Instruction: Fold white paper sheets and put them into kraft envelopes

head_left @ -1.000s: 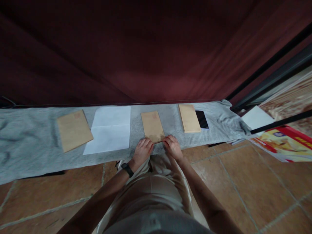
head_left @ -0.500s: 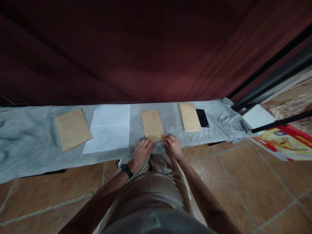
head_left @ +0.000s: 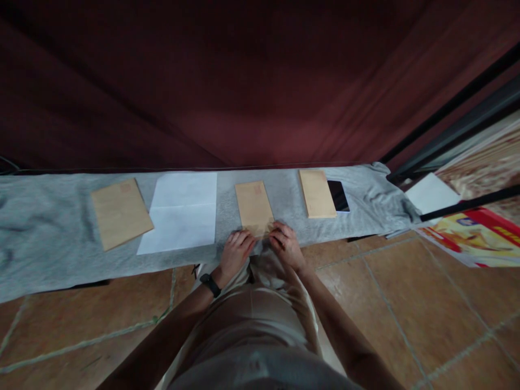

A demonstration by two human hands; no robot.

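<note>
A brown envelope (head_left: 254,206) lies flat on the grey cloth (head_left: 49,233) directly in front of me. My left hand (head_left: 236,250) and my right hand (head_left: 285,245) both press their fingertips on its near edge, left corner and right corner. A black band is on my left wrist. White paper (head_left: 181,212), creased across the middle, lies to the left of the envelope. Further left sits a second brown envelope (head_left: 121,213), turned at an angle. To the right lies a third brown envelope (head_left: 316,193), with a dark phone (head_left: 338,196) beside it.
A dark red curtain (head_left: 244,81) hangs behind the cloth-covered surface. Orange floor tiles (head_left: 406,303) spread below. At the right lie a white sheet (head_left: 430,194) and a red and yellow printed package (head_left: 475,235), crossed by black bars (head_left: 467,203).
My fingertips have shifted slightly inward along the envelope's near edge. The view has drifted a little; nothing else has moved.
</note>
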